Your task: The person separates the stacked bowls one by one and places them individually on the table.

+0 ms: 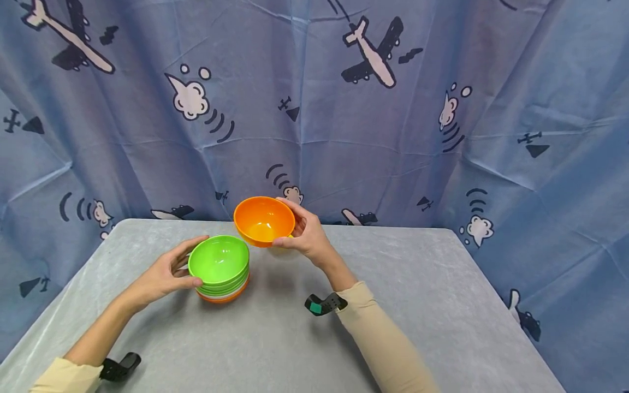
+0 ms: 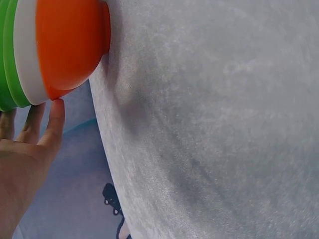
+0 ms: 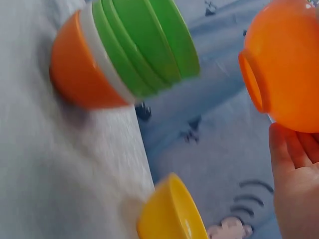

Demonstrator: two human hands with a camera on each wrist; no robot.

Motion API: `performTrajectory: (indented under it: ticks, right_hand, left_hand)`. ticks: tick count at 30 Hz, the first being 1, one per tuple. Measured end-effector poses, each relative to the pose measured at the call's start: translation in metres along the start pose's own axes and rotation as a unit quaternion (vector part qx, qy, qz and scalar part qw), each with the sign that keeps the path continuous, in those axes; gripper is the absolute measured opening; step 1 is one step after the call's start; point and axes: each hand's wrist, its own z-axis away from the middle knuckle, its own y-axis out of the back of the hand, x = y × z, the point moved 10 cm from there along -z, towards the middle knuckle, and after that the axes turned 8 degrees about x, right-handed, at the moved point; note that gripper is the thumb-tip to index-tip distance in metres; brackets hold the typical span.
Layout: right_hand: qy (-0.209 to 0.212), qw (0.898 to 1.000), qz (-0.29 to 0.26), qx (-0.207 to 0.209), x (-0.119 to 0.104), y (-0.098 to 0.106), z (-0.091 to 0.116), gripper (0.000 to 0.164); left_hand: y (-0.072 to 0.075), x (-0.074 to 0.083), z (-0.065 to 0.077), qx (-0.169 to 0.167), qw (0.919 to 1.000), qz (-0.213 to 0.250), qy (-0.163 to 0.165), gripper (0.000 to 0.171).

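A stack of nested bowls [image 1: 219, 262] stands on the table, several green ones above a white one, with an orange one at the bottom. My left hand [image 1: 159, 275] holds the stack from its left side, thumb at the near side and fingers round the far side. In the left wrist view, fingertips [image 2: 57, 109] meet the orange and white bowls. Raised above the table, to the right of the stack, an orange bowl [image 1: 260, 221] is gripped by my right hand [image 1: 310, 237] at its right side. Its open top tilts toward the head camera.
A yellow bowl [image 3: 172, 211] sits on the grey table [image 1: 393, 305], mostly hidden behind the raised orange bowl and right hand in the head view. A blue curtain with airplane prints [image 1: 319, 109] hangs right behind the table's far edge.
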Motion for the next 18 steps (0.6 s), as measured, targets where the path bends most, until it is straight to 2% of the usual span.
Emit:
performTrajectory:
  ticks: [4,9,14,18]
  right_hand:
    - [-0.009,0.999,0.026,0.024,-0.003,0.033,0.006,0.093]
    - [-0.028,0.996,0.064,0.055,-0.005,0.072,0.014,0.079]
    - [-0.050,0.990,0.087,0.095,-0.004,0.108,0.023,0.077]
    - [-0.063,0.986,0.103,0.115,-0.003,0.129,0.030,0.078]
  left_hand:
    - [0.000,-0.002,0.000,0.003,0.9999,-0.005,0.012,0.084]
    - [0.002,-0.002,0.000,0.002,1.0000,-0.004,0.009,0.084]
    - [0.001,-0.003,0.000,0.003,0.9999,-0.010,0.014,0.084]
    - [0.000,-0.004,-0.001,0.005,0.9997,-0.016,0.019,0.084]
